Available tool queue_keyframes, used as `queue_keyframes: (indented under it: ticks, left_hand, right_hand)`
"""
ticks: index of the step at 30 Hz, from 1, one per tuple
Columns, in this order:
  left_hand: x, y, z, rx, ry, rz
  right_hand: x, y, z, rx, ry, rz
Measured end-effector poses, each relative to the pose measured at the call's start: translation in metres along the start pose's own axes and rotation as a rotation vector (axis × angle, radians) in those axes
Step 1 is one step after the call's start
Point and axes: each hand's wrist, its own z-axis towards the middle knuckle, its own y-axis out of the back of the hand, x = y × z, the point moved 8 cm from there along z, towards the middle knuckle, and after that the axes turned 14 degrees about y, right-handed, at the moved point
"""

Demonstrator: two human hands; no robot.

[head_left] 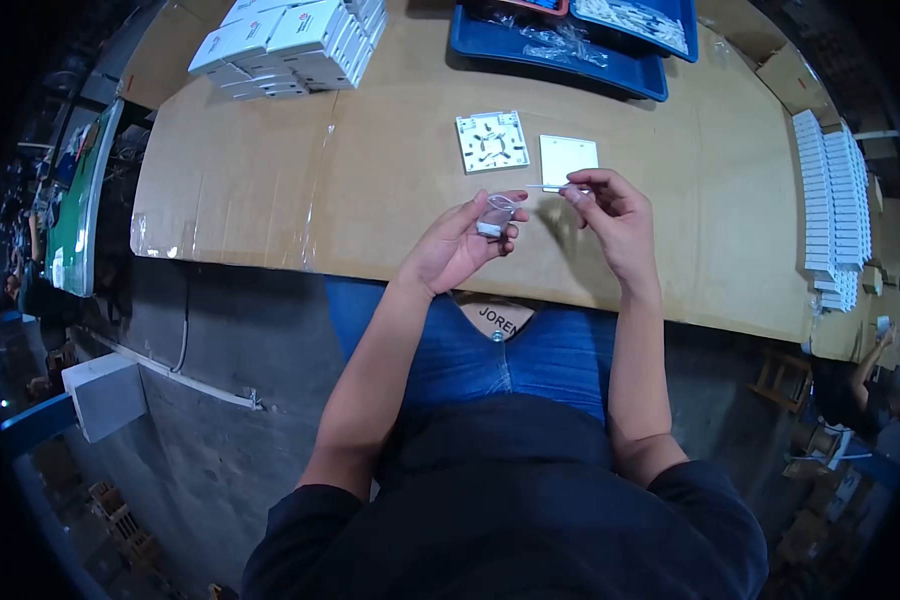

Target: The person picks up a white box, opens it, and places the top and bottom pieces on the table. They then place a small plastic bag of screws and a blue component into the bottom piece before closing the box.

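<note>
Near the table's front edge, my left hand (465,240) is turned palm up, its fingers curled round a small clear plastic bag (498,212) with something white in it. My right hand (615,215), just to the right, pinches a thin white piece (547,187) between thumb and fingertips; the piece points left toward the bag. Beyond my hands lies an open white square tray (492,142) with a round pattern and dark slots inside. A flat white square cover (568,158) lies to its right, partly behind my right fingers.
Stacked white boxes (290,45) stand at the back left. Blue trays (570,62) with plastic bags and small white parts are at the back. Tall stacks of white pieces (832,210) line the right side. A co-worker's arm (867,365) shows at the far right.
</note>
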Motion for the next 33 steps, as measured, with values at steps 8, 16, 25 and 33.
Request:
queue_keyframes:
  ticks: [8,16,25,33]
  left_hand:
    - [0.0,0.0,-0.004,-0.04,-0.008,0.058]
    - [0.002,0.0,-0.003,0.002,-0.019,0.067]
    - [0.001,-0.003,-0.005,-0.038,-0.031,0.073]
    - [-0.001,-0.003,-0.005,-0.21,-0.023,0.114]
  right_hand:
    - [0.022,-0.024,0.016,0.284,0.172,-0.225]
    - [0.027,-0.058,0.018,0.467,0.151,-0.316]
    - [0.01,-0.076,0.021,0.564,0.163,-0.142]
    - [0.019,-0.071,0.021,0.747,0.251,-0.248]
